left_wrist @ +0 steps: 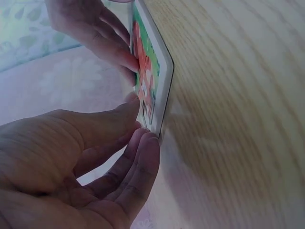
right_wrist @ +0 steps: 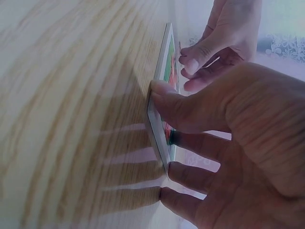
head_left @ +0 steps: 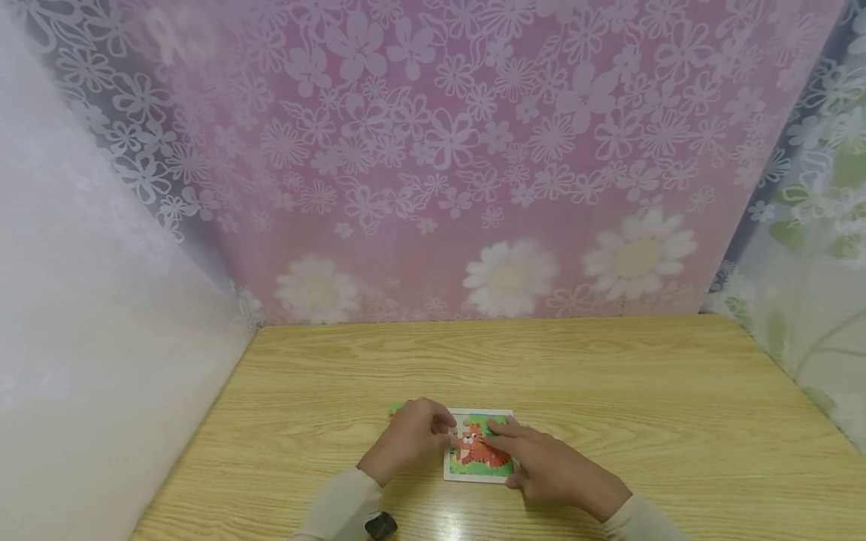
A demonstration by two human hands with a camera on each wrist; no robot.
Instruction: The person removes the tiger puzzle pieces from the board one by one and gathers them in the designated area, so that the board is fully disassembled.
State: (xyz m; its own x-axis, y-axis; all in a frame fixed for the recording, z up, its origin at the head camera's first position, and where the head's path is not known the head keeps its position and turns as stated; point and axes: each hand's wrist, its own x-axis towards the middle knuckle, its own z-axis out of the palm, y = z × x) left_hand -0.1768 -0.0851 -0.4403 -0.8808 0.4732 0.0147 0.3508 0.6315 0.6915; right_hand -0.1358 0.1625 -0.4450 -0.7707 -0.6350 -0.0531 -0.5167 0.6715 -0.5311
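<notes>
A small jigsaw puzzle [head_left: 476, 467] with a white frame, showing an orange tiger on green, lies flat on the wooden table. Its upper left part looks pale in the head view. My left hand [head_left: 414, 436] is at the puzzle's left side, fingers loosely bent, with thumb and fingertips touching or very near the frame edge; no piece shows between them. With its thumb on the near edge and fingers spread over the top and right side, my right hand [head_left: 551, 462] holds the puzzle. Behind the left hand, a green puzzle piece [head_left: 394, 409] is partly hidden.
The wooden table [head_left: 325, 368] stretches around the puzzle. A pink flowered curtain [head_left: 433, 225] hangs along its back edge, with pale cloth [head_left: 101, 300] on the left and more at the right. A dark object [head_left: 381, 525] sits by my left sleeve.
</notes>
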